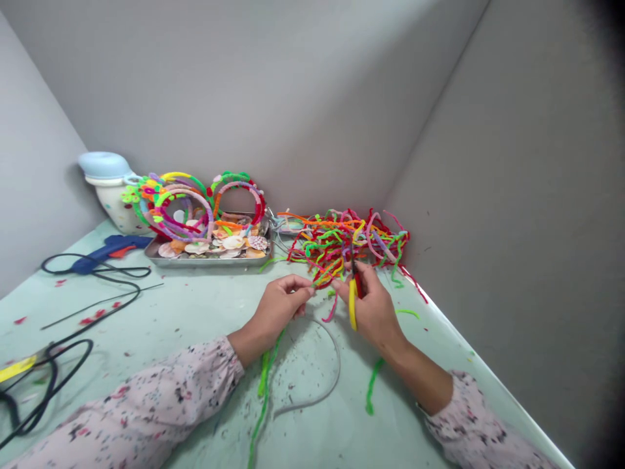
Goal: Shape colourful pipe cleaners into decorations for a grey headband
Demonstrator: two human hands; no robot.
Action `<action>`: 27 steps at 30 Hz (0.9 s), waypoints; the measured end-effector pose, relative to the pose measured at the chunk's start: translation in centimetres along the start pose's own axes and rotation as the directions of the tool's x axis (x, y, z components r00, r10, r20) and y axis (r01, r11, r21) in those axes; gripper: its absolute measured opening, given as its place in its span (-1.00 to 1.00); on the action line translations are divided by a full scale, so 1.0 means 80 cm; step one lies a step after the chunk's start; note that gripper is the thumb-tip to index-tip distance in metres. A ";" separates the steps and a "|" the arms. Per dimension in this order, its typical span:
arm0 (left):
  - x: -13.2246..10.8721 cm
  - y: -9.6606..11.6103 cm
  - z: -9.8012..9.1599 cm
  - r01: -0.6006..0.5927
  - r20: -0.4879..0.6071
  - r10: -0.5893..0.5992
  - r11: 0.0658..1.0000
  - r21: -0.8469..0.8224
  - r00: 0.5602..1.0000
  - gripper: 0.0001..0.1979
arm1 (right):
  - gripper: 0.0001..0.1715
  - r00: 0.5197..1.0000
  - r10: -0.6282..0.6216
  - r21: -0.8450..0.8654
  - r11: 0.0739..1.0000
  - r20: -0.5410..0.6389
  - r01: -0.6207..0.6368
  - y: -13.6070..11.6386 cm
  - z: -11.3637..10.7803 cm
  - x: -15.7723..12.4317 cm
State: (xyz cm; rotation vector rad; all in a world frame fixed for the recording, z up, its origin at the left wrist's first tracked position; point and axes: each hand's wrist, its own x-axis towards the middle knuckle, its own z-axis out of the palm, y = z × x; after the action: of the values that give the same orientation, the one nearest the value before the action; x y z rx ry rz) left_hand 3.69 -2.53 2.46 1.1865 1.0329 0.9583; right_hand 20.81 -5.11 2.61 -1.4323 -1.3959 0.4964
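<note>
My left hand [279, 307] is closed, thumb against fingers, on a long green pipe cleaner [262, 409] that hangs down to the bottom edge of the view. A short green end pokes out past the fingertips towards my right hand [378, 312]. That hand is wrapped round scissors [352, 303] with yellow and red handles, their dark blades pointing up and away. Between and below the hands lies a thin grey curved band [336, 368]. Just beyond the fingertips is a tangled heap of coloured pipe cleaners [336, 242].
A metal tray [209, 262] holds shells and several colourful fuzzy headbands [195, 195]. Left of it are a white jar with a blue lid [110, 192] and a blue glue gun [110, 253]. Its black cord [114, 306] loops over the table. Grey walls enclose the table.
</note>
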 end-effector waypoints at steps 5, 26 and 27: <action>0.001 0.002 -0.001 -0.013 -0.082 0.014 1.000 0.014 0.997 -0.81 | -0.52 0.947 -0.281 -0.380 0.868 0.156 0.320 -0.002 -0.003 -0.004; -0.001 0.001 0.001 -0.074 -0.022 0.073 0.997 -0.029 0.997 -0.76 | -0.49 0.860 -0.347 -0.656 0.557 0.373 0.509 0.003 0.000 -0.012; -0.001 0.001 0.001 -0.074 -0.020 0.073 0.997 -0.031 0.997 -0.77 | -0.49 0.860 -0.344 -0.658 0.555 0.376 0.509 0.002 0.000 -0.012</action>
State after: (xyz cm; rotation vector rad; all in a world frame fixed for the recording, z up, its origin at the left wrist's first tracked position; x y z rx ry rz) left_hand 3.77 -2.59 2.58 1.1982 0.9909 1.0415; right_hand 20.66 -5.91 2.11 -1.5849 -2.2068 -0.3307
